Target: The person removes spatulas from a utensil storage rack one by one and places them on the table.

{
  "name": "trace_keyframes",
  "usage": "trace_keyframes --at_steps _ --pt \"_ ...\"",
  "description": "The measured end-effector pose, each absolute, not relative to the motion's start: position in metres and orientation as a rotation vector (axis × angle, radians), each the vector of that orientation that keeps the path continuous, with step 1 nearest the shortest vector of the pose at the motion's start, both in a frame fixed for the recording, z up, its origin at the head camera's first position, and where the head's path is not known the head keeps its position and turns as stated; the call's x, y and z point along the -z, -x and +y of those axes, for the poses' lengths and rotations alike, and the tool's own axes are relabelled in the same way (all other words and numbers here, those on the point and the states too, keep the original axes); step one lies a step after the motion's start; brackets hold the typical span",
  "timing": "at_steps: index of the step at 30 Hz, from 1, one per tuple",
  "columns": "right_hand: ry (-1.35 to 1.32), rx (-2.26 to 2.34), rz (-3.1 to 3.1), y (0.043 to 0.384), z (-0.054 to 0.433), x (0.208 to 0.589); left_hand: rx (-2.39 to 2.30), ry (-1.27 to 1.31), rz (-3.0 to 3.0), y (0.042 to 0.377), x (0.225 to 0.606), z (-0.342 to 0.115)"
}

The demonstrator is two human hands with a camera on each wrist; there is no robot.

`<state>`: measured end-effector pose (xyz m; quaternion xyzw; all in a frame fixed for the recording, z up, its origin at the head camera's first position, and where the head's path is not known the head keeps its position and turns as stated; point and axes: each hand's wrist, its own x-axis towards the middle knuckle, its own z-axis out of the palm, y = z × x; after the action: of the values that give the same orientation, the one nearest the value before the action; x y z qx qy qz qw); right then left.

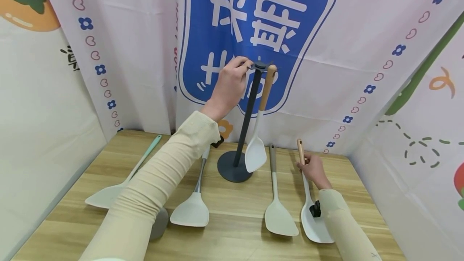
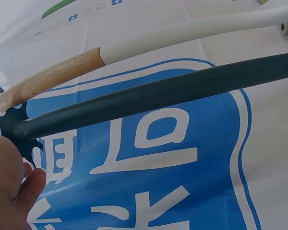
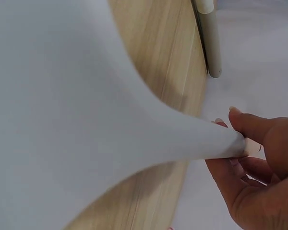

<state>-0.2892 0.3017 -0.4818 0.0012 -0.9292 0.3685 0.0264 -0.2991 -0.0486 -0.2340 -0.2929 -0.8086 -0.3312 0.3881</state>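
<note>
My left hand (image 1: 232, 79) pinches the top of a dark utensil stand (image 1: 248, 124), by one of its hooks, as the left wrist view also shows. From that top hangs a white spatula (image 1: 256, 154) with a wooden handle, head down. My right hand (image 1: 314, 169) grips another white spatula (image 1: 314, 232) by the lower part of its wooden handle, at the table's right side. In the right wrist view, the thumb and fingers (image 3: 252, 125) close around the handle just past the white neck. The broad white head fills that view's left side.
Left of the right hand lies a pale turner (image 1: 279, 216) with a grey handle. A white turner (image 1: 190, 211) with a metal shaft lies left of the stand. Farther left are a green-handled turner (image 1: 103, 196) and a grey utensil head (image 1: 159, 224), partly behind my left sleeve. A printed cloth (image 1: 152, 51) hangs behind.
</note>
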Motion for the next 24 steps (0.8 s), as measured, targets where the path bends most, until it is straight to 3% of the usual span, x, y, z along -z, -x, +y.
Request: trace_keyframes --at_steps 24 --pt "0.041 -1.113 -2.982 0.2931 0.2951 0.4861 0.836 0.740 -2.059 0.2993 0.2343 -0.0494"
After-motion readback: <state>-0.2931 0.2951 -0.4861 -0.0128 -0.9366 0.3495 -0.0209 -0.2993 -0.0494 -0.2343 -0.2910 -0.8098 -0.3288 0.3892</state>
